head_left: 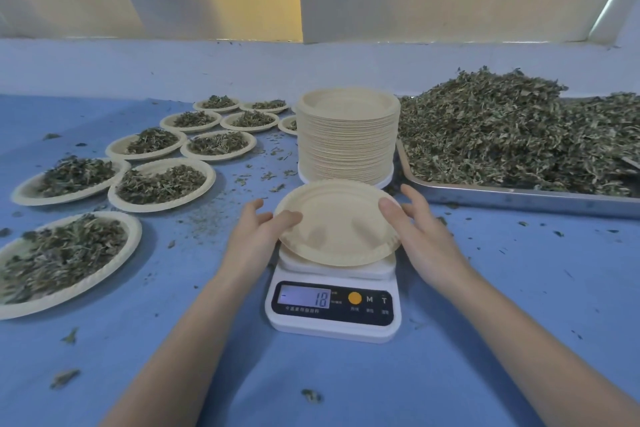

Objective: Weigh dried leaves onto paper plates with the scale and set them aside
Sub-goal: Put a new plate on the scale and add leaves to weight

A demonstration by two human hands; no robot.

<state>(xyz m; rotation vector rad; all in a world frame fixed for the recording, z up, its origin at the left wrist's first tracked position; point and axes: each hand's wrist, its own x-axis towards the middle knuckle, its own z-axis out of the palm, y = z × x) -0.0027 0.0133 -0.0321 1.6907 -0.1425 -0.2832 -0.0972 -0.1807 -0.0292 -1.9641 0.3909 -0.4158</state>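
An empty paper plate (pixel 337 224) is held just over the white digital scale (pixel 333 308), tilted a little. My left hand (pixel 258 230) pinches its left rim with the thumb on top. My right hand (pixel 415 222) holds the right rim the same way. The scale's display reads -18. A tall stack of empty paper plates (pixel 348 139) stands right behind the scale. A big heap of dried leaves (pixel 512 135) fills a metal tray (pixel 519 199) at the right.
Several paper plates filled with dried leaves (pixel 161 184) lie in rows on the blue table at the left, reaching from the near edge back to the wall. Loose leaf crumbs are scattered over the table. A pale wall ledge runs along the back.
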